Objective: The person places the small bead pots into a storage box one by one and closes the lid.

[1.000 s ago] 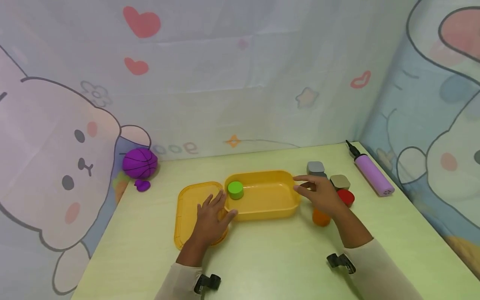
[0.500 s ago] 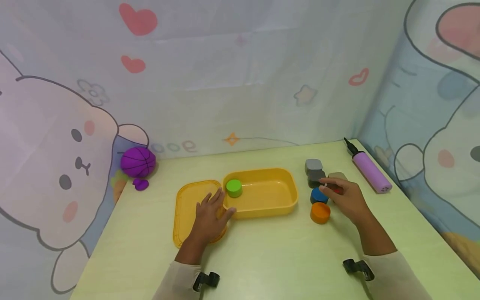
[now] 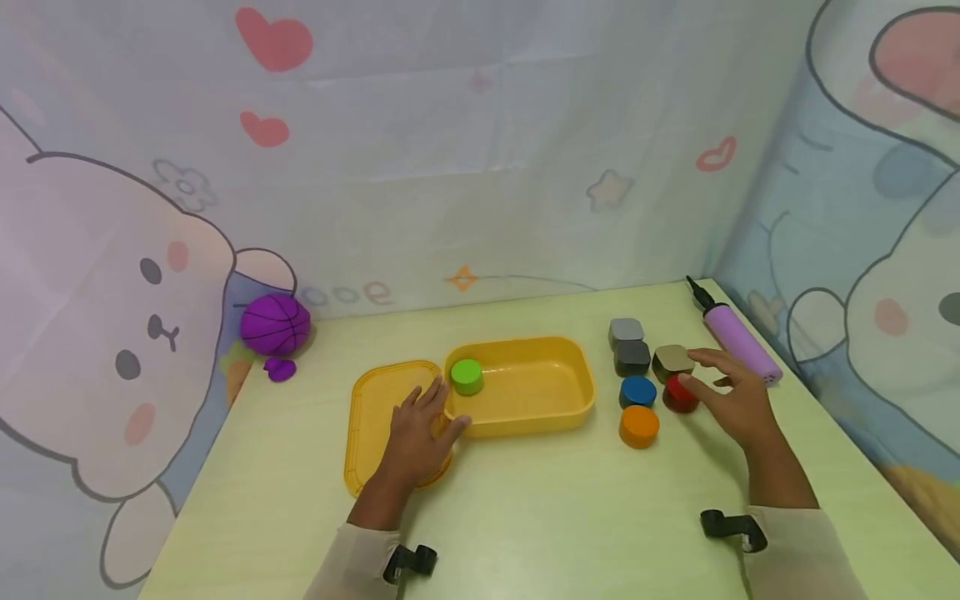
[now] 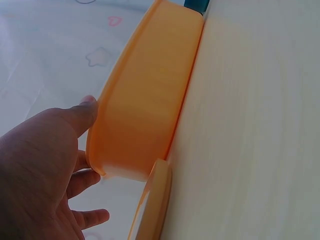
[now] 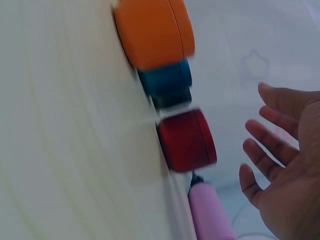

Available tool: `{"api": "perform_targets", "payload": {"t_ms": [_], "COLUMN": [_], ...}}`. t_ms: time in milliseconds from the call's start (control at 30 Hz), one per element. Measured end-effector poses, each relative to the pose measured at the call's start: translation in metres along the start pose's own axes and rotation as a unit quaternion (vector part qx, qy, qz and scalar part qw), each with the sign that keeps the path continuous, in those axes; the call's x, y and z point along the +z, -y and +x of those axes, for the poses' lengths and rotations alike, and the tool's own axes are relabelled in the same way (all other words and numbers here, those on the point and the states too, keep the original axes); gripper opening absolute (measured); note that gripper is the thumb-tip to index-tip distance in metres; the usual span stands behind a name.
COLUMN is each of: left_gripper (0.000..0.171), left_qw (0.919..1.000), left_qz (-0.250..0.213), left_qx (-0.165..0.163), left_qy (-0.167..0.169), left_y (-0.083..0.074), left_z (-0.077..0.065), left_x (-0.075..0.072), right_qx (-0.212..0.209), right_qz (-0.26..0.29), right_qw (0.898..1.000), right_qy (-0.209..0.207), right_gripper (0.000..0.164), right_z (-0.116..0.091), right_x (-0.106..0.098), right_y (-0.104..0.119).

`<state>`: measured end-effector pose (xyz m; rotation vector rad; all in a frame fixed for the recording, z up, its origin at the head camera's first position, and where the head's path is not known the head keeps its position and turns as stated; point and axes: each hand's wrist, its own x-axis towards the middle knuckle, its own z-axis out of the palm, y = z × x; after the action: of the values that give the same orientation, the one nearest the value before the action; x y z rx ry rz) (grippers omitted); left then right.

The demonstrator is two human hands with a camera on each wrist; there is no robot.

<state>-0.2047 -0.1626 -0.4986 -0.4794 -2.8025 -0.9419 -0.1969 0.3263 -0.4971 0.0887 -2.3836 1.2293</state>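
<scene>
A yellow plastic box (image 3: 525, 400) stands in mid-table, with a small green round piece (image 3: 467, 377) in its left end. My left hand (image 3: 420, 437) lies over the yellow lid (image 3: 367, 417) with fingers spread, and its thumb and fingertips touch the box's rim in the left wrist view. At the right, my right hand (image 3: 735, 400) hovers over a red round tub (image 5: 186, 141), fingers loosely bent and apart from it in the right wrist view. Beside that tub stand a beige squarish tub (image 3: 672, 361), a blue round tub (image 3: 638, 392) and an orange round tub (image 3: 639, 426).
Behind the blue tub stand a dark grey squarish tub (image 3: 632, 357) and a light grey one (image 3: 626, 332). A purple hand pump (image 3: 742, 342) lies along the right edge. At the back left are a purple ball (image 3: 275, 325) and a small purple duck-like toy (image 3: 280, 368).
My right hand has left the box's right rim and moved right, past the blue tub, to the red tub. My left hand has stayed at the box's left end.
</scene>
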Motion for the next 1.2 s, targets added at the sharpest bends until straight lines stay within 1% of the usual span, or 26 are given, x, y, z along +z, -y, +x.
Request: {"api": "perform_targets", "payload": {"t_ms": [133, 267, 433, 533, 667, 1033, 1200], "left_gripper": [0.076, 0.077, 0.077, 0.077, 0.077, 0.078, 0.078], "left_qw": [1.0, 1.0, 1.0, 1.0, 0.9999, 0.9998, 0.9999], "left_qz": [0.0, -0.005, -0.006, -0.007, -0.012, -0.017, -0.013], "left_qx": [0.0, 0.0, 0.0, 0.0, -0.002, -0.01, -0.007], "left_qy": [0.001, -0.001, 0.0, 0.001, 0.002, 0.01, 0.008], "left_y": [0.0, 0.001, 0.002, 0.002, 0.001, 0.0, 0.001], "left_z": [-0.001, -0.001, 0.0, 0.0, 0.0, -0.002, -0.001], "left_x": [-0.001, -0.001, 0.0, 0.0, 0.0, 0.0, 0.0], "right_qx": [-0.016, -0.028, -0.012, 0.001, 0.007, 0.013, 0.027], "right_qz": [0.005, 0.0, -0.015, -0.025, -0.037, -0.055, -0.055], "right_qw": [1.0, 1.0, 0.999, 0.998, 0.995, 0.993, 0.991], "right_qy": [0.004, 0.011, 0.033, 0.058, 0.089, 0.102, 0.117], "right_gripper": [0.04, 0.037, 0.038, 0.04, 0.045, 0.043, 0.042], "right_z": [0.001, 0.001, 0.0, 0.0, 0.0, 0.0, 0.002], "right_x": [-0.009, -0.013, -0.016, -0.019, -0.02, -0.017, -0.016], "right_y": [-0.015, -0.021, -0.028, -0.031, -0.033, -0.036, -0.036]}}
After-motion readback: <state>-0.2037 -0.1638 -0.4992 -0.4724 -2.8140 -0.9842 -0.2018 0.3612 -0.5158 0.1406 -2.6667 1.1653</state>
